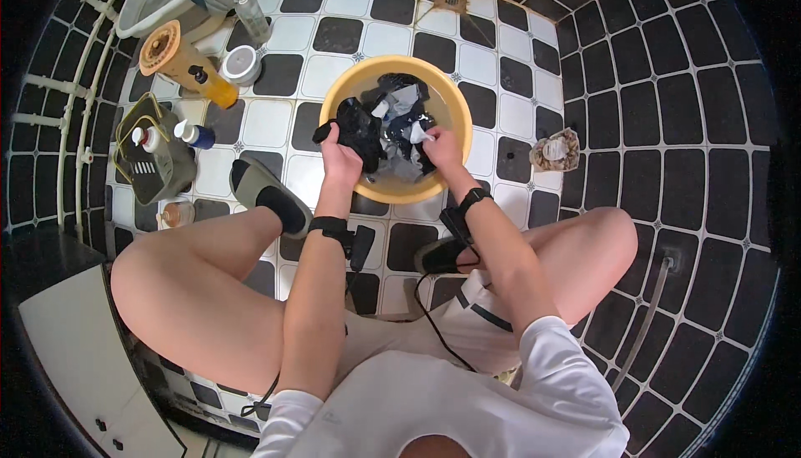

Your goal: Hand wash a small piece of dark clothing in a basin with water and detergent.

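A yellow round basin [461, 145] on the tiled floor holds water and a heap of wet dark and grey clothes [400, 99]. At the basin's left rim my left hand [340, 159] is closed around a bunched black cloth [359, 128], part of which hangs over the water. Inside the right rim, my right hand [444, 149] pinches a small white cloth [419, 133] lying against the darker pieces. Which garments these are cannot be made out. Each wrist wears a black strap with a small device.
To the left stand an orange pump bottle [217, 89], a white tub [242, 66], a clear bottle [252, 14], a blue bottle [195, 134] and a grey-green basket [158, 166]. A bag [556, 151] sits by the right wall. My slippered feet flank the basin's near side.
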Motion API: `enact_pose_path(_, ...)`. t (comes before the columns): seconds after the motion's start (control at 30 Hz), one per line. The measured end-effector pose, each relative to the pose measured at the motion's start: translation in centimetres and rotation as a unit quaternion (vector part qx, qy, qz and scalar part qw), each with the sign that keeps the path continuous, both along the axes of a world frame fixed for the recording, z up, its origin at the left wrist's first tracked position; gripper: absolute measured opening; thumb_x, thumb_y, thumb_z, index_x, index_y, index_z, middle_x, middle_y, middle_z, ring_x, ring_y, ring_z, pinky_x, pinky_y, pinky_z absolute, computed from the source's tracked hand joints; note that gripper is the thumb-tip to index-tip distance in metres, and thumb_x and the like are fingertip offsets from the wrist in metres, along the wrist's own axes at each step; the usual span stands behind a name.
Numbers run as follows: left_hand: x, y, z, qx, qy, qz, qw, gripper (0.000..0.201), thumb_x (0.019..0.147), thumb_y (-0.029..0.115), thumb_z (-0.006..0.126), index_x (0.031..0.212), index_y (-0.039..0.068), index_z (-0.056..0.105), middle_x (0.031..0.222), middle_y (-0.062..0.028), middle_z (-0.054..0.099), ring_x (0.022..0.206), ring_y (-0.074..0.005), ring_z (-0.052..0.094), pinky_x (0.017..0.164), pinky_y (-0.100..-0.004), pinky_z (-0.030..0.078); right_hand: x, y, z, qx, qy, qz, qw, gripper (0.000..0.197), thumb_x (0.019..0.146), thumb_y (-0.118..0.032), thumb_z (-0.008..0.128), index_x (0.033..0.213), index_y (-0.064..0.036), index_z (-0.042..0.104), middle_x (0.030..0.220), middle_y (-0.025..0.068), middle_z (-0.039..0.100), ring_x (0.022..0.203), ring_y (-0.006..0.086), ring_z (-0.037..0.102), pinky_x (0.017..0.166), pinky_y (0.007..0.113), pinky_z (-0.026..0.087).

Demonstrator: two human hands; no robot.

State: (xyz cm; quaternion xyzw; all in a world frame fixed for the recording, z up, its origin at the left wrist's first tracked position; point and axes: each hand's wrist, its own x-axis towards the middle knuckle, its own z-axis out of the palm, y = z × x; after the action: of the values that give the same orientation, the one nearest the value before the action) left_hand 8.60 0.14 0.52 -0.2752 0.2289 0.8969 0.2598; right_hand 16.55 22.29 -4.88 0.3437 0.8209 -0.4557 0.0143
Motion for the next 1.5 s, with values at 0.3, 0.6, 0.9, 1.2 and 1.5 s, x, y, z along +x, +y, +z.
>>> enact_pose_path(0.3,0.2,-0.1,1.6,-0.033,-0.031,0.017,0.999,0.037,0.099,0.033,0.048,0.125,0.007,0.055,0.128,-0.0071,0.06,0.12,-0.0246,0.054,0.109,-0.0404,0.036,-0.5,-2.9,3.8,0.247,-0.206,0.181,0.929,0.039,0.078,-0.037,0.069,0.098,-0.0038,0.062,0.099,0.0199,0.068,0.094,0.0353,0.065,0.088,0.045,0.046)
enact_pose_path(0.6,-0.6,-0.6,0.4,0.013,0.047,-0.002,0.999,0.039,0.1,0.035,0.046,0.126,0.006,0.055,0.125,-0.008,0.062,0.119,-0.0254,0.055,0.108,-0.0412,0.036,-0.7,-2.8,3.3,0.032,0.122,0.011,0.992,0.03,0.093,-0.029,0.056,0.103,-0.0009,0.058,0.097,0.0215,0.064,0.09,0.0348,0.063,0.081,0.039,0.048)
enact_pose_path(0.9,-0.7,1.1,2.2,-0.039,0.101,-0.025,0.994,0.04,0.1,0.036,0.048,0.125,0.006,0.055,0.126,-0.0086,0.061,0.115,-0.0249,0.059,0.103,-0.0401,0.044,-3.7,-5.2,7.3,-0.096,0.181,-0.134,0.97,0.031,0.094,-0.027,0.06,0.103,0.0029,0.064,0.09,0.0139,0.069,0.084,0.0196,0.064,0.076,0.033,0.048)
enact_pose_path(1.2,0.2,2.7,4.0,-0.088,0.146,-0.074,0.983,0.038,0.095,0.029,0.061,0.125,0.006,0.055,0.118,-0.0076,0.064,0.109,-0.0218,0.062,0.093,-0.0374,0.05,-5.4,-5.5,5.2,-0.144,0.122,-0.091,0.978,0.038,0.091,-0.032,0.06,0.107,0.0018,0.066,0.099,0.0232,0.068,0.096,0.0357,0.066,0.084,0.041,0.049)
enact_pose_path(1.5,1.4,3.7,2.1,-0.38,0.269,-0.139,0.874,0.037,0.094,0.029,0.064,0.114,-0.002,0.061,0.108,-0.0088,0.065,0.097,-0.0144,0.06,0.084,-0.0313,0.048,-5.6,-6.5,6.0,-0.1,0.045,-0.09,0.99,0.035,0.093,-0.029,0.055,0.105,0.0027,0.066,0.103,0.0263,0.066,0.102,0.0423,0.062,0.087,0.045,0.048)
